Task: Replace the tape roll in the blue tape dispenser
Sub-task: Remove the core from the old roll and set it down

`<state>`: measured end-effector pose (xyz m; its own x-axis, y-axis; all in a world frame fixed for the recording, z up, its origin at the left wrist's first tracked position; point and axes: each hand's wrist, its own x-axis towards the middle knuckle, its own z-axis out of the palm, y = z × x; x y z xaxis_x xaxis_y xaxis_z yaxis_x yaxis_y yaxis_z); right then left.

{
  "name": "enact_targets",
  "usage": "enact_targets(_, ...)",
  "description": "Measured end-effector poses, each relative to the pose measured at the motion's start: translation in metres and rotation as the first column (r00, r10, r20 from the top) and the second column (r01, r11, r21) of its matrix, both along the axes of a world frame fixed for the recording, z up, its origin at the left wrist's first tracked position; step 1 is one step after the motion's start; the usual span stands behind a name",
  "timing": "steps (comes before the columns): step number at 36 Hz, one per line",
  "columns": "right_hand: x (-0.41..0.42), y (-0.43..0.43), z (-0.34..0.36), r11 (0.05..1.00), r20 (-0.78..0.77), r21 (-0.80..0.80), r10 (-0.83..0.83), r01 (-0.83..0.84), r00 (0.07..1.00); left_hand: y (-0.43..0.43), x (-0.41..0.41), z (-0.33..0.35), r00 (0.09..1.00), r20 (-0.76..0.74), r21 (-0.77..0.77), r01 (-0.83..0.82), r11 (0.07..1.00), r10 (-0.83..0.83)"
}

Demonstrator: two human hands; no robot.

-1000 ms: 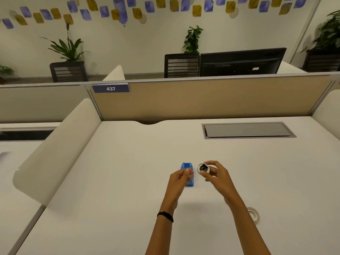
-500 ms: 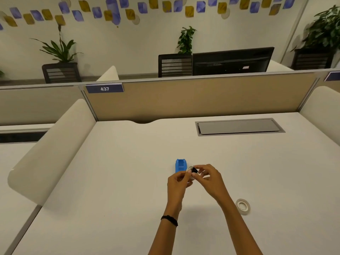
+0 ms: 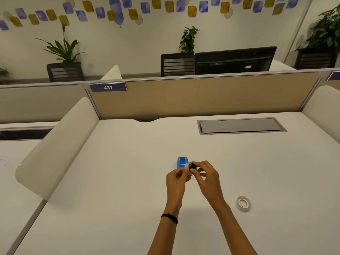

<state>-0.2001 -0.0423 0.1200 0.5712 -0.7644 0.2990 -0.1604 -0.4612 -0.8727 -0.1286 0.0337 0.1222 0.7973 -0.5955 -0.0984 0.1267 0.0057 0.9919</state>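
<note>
The blue tape dispenser (image 3: 181,162) lies on the white desk (image 3: 128,172) just beyond my hands, its open cradle showing. A small tape roll (image 3: 189,166) with a black hub (image 3: 193,166) in its middle is held above the desk between both hands. My left hand (image 3: 177,179) pinches the roll's rim. My right hand (image 3: 207,178) has its fingertips on the black hub. A second tape roll (image 3: 243,203) lies flat on the desk to the right of my right forearm.
A grey cable hatch (image 3: 241,125) is set in the desk at the back right. A tan partition (image 3: 202,96) with a "437" label closes the far edge. White curved dividers stand at the left (image 3: 55,144) and right (image 3: 323,107) sides.
My left hand left the dispenser and came to the roll held by my right hand. Both hands now hold the roll together, just right of the dispenser.
</note>
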Motion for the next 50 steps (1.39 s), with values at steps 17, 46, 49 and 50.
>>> enact_targets(17,0.001,0.01,-0.011,0.996,-0.125,-0.081,-0.043,0.033,0.991,0.005,0.002,-0.008,1.0,0.014,0.035,0.004,0.999,-0.005)
enact_targets(46,0.002,-0.018,-0.025,0.99,-0.122,0.103,0.112,-0.1,0.986,-0.002,0.016,-0.026,0.995,-0.081,0.069,0.063,0.996,-0.057)
enact_targets(49,0.004,-0.018,-0.027,0.985,-0.14,0.117,0.14,-0.124,0.98,-0.003,0.016,-0.027,0.991,-0.102,0.061,0.092,0.994,-0.086)
enact_targets(50,0.005,-0.019,-0.028,0.984,-0.148,0.12,0.147,-0.13,0.978,-0.004,0.015,-0.027,0.99,-0.107,0.056,0.097,0.994,-0.09)
